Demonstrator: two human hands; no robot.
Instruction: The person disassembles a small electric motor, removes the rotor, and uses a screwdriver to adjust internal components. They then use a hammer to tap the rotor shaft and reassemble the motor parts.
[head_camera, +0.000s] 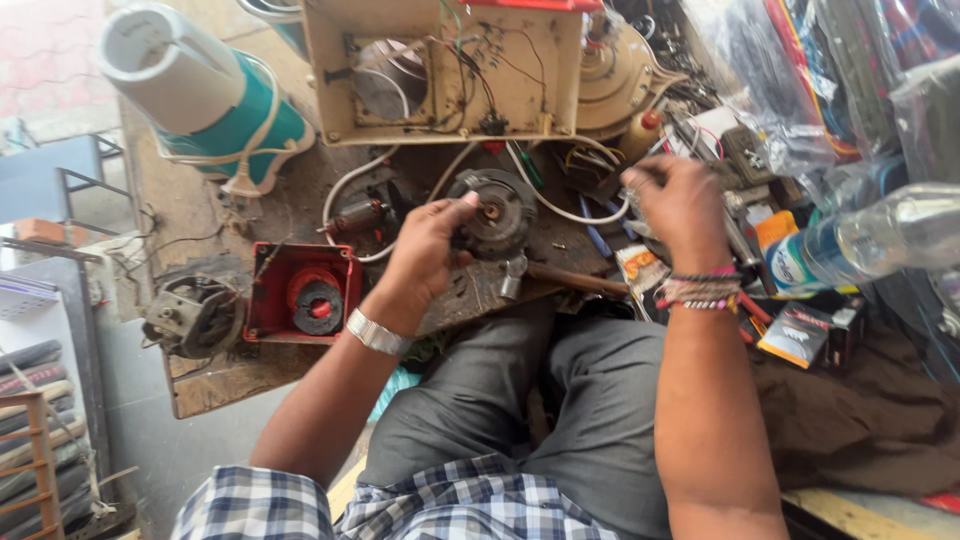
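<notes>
Nearest us, our left hand (432, 245) has its grip clenched around the round grey motor part (497, 212), held over the wooden surface (215, 385). Our right hand (682, 205) rests curled among loose tools; whether its grip holds anything, we cannot tell. Farther off, the beige appliance housing (440, 65) lies opened, its wiring exposed; reassembly looks not yet begun.

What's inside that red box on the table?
Inside the red box sits a dark round ring with a red middle part. Whatever lies under the ring is covered, so it cannot be seen.
</notes>
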